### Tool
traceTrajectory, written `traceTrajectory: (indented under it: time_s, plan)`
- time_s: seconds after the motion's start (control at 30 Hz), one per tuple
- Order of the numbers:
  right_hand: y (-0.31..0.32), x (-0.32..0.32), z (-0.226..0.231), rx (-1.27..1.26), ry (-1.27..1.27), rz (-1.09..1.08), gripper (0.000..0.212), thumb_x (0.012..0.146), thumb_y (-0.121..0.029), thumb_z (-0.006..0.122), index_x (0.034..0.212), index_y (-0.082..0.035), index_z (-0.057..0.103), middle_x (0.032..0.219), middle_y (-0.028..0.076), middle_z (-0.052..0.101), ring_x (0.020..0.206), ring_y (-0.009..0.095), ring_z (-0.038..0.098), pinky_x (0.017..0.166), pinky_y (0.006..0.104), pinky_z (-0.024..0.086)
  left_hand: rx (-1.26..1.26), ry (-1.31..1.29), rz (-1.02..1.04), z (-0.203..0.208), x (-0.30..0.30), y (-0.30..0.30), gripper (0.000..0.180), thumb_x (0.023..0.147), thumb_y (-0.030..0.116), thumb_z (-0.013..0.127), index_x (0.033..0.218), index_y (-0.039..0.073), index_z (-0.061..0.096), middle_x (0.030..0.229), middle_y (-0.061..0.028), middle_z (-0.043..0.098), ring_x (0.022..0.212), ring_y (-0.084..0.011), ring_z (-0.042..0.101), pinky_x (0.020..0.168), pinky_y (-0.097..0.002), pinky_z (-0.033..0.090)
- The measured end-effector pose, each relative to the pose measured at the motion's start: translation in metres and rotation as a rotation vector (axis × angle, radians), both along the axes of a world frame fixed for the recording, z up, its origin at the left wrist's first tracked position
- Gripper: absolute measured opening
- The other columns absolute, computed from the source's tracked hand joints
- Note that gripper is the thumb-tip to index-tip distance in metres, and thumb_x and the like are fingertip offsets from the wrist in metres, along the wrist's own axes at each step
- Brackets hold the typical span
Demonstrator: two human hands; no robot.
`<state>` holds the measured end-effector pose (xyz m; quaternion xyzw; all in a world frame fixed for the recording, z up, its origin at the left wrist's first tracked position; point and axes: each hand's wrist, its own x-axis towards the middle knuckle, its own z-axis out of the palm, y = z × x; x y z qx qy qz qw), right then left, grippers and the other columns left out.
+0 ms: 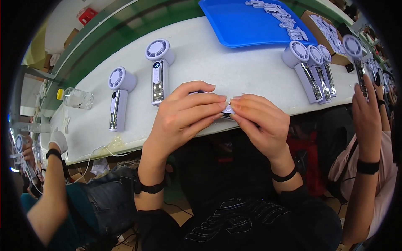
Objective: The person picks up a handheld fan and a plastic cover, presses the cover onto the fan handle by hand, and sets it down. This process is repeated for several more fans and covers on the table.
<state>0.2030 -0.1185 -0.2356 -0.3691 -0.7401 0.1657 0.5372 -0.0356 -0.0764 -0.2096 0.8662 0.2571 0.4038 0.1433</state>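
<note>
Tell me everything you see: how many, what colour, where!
Table: one, white, centre.
Fans: five, pale purple, on table; more at edges.
Tray: one, blue, far side.
Pieces: many, white, in tray and box.
Box: one, brown, right of tray.
Yellow-capped bottle: one, clear, left.
Cable: one, white, table's left edge.
Basket: one, red, upper left.
People: two or more, teal and pink, sides.
Held thing: one, pale, mostly hidden, in hands.
Left hand, right hand: one each, bare, centre.
Wristbands: two, black, wrists.
Shirt: one, black, bottom.

Lane open beyond hands [184, 112]; left fans [158, 71], right fan trio [310, 80], tray [247, 25] obstruct.
</note>
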Motion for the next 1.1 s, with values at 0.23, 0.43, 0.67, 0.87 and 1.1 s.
traceTrajectory:
  time_s: [0.23,0.43,0.67,0.87,1.1]
  plan:
    - [-0.005,0.001,0.011,0.079,-0.145,-0.022,0.019,0.086,0.003,0.088,0.105,0.003,0.083,0.106,0.018,0.083,0.105,0.036,0.081,0.101,0.0453,0.063,0.027,0.055,-0.041,0.004,-0.002,0.007,0.026,0.085,0.007,0.088,0.111,0.005,0.086,0.115,-0.0042,0.083,0.117,-0.0312,0.073,0.093,-0.0398,0.064]
    - [-0.011,-0.008,0.0,-0.003,-0.052,-0.081,0.019,0.091,0.004,0.084,0.109,0.005,0.08,0.108,0.017,0.082,0.107,0.036,0.08,0.107,0.0506,0.061,0.054,0.078,-0.032,0.003,0.001,0.006,0.027,0.084,0.006,0.088,0.111,0.005,0.086,0.117,-0.0043,0.083,0.118,-0.0311,0.073,0.094,-0.0403,0.064]
    - [-0.009,-0.01,-0.01,0.047,-0.026,-0.084,0.019,0.095,0.006,0.079,0.114,0.004,0.077,0.111,0.017,0.081,0.107,0.035,0.078,0.108,0.0537,0.059,0.057,0.073,-0.038,0.004,0.001,0.005,0.032,0.082,0.007,0.091,0.113,0.004,0.084,0.12,-0.0083,0.083,0.117,-0.0363,0.074,0.096,-0.0439,0.063]
    - [-0.008,-0.01,-0.013,0.066,-0.026,-0.073,0.021,0.096,0.006,0.078,0.117,0.003,0.075,0.113,0.017,0.08,0.106,0.035,0.077,0.108,0.0535,0.059,0.006,-0.012,-0.022,-0.001,-0.001,0.003,0.034,0.079,0.006,0.093,0.111,0.003,0.083,0.119,-0.0096,0.082,0.119,-0.0359,0.075,0.097,-0.0441,0.064]
    - [-0.009,-0.012,-0.014,0.076,-0.033,-0.094,0.02,0.096,0.006,0.077,0.116,0.003,0.075,0.114,0.017,0.08,0.107,0.036,0.077,0.107,0.0519,0.06,0.079,0.029,-0.024,-0.001,0.0,0.003,0.033,0.078,0.005,0.093,0.109,0.002,0.083,0.117,-0.0082,0.081,0.119,-0.0331,0.075,0.095,-0.0425,0.064]
